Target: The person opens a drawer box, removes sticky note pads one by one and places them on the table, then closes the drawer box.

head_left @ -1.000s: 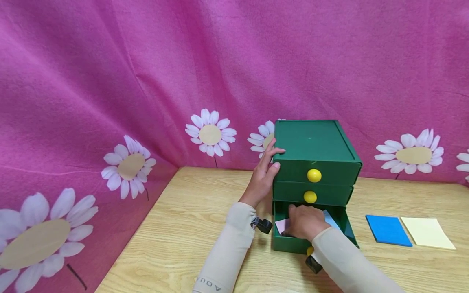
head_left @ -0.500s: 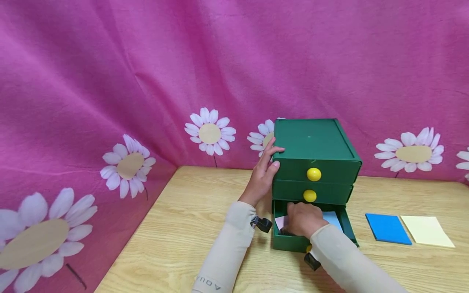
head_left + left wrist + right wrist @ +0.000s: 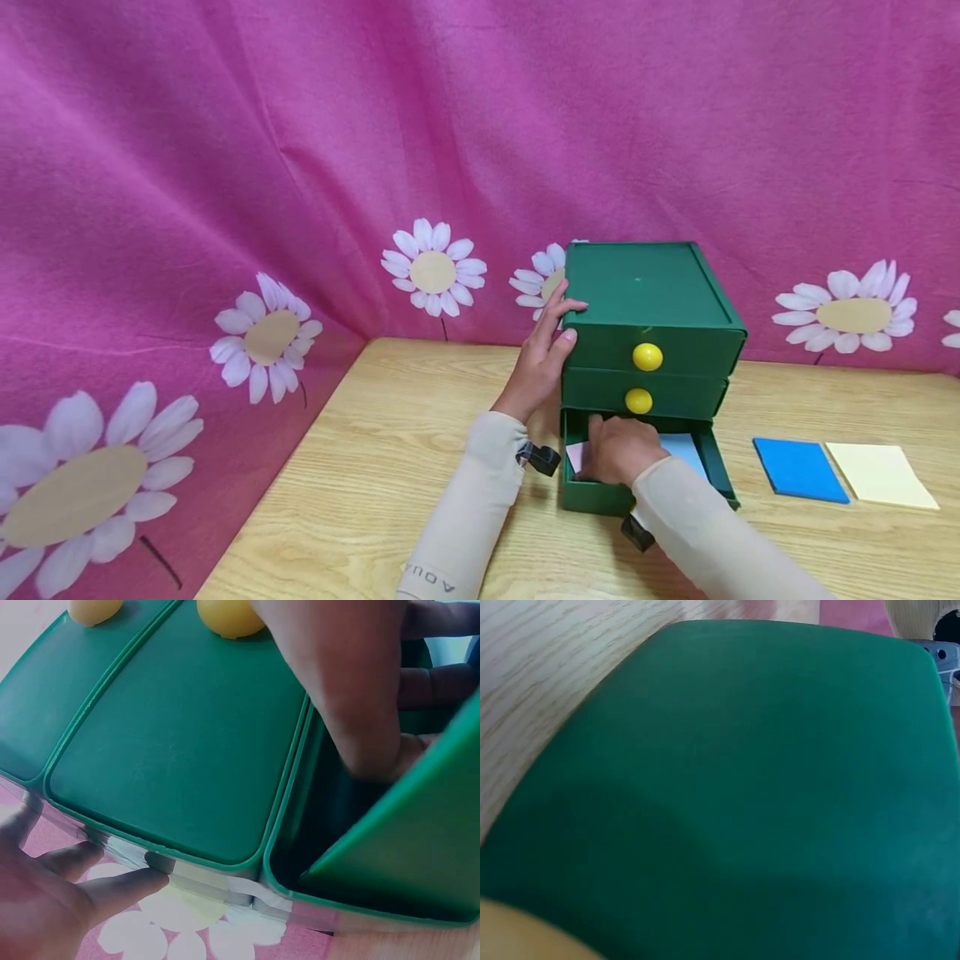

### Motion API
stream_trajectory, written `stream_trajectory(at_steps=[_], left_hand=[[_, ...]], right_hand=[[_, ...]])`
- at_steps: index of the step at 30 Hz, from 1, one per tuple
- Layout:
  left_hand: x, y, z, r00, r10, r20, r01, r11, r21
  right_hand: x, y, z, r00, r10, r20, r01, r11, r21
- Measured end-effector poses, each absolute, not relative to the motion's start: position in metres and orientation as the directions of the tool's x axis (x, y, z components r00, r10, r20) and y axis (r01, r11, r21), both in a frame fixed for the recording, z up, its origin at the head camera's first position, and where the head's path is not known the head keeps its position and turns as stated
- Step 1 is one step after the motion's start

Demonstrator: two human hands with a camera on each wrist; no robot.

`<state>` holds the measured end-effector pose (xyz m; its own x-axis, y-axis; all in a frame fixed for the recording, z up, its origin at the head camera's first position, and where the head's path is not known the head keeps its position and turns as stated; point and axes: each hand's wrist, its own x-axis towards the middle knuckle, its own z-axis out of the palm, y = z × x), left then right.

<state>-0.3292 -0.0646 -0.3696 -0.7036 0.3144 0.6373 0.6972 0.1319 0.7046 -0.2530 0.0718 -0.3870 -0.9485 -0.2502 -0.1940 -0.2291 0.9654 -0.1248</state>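
A green drawer cabinet [image 3: 645,287] with yellow knobs stands on the table, its bottom drawer [image 3: 600,497] pulled out. My left hand [image 3: 536,362] rests on the cabinet's left side, fingers spread and thumb near the front edge; the left wrist view shows its fingers [image 3: 124,892] along that side. My right hand [image 3: 621,450] reaches down into the drawer, its fingertips hidden. Beside its fingers a pale pink paper [image 3: 576,455] shows; I cannot tell whether they pinch it. A light blue paper [image 3: 681,450] lies in the drawer right of the hand. The drawer's front [image 3: 765,787] fills the right wrist view.
To the right of the cabinet, a blue square pad [image 3: 801,471] and a pale yellow pad [image 3: 883,475] lie side by side on the wooden table [image 3: 390,450]. A pink cloth with white flowers [image 3: 480,125] hangs behind and at the left.
The right hand has shifted slightly left inside the drawer, and more of the light blue paper shows, looking flatter than before. My left hand keeps its place on the cabinet.
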Motion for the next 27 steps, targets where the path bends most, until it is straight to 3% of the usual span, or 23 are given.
stream_trajectory(at_steps=[14, 27], left_hand=[[-0.328, -0.064, -0.369, -0.717, 0.316, 0.621, 0.684, 0.146, 0.715], [-0.328, -0.064, -0.368, -0.716, 0.313, 0.624, 0.685, 0.146, 0.714]], right_hand=[[-0.254, 0.075, -0.386, -0.944, -0.229, -0.236, -0.191, 0.966, -0.173], [-0.250, 0.085, -0.380, -0.932, -0.265, -0.248, -0.186, 0.936, -0.299]])
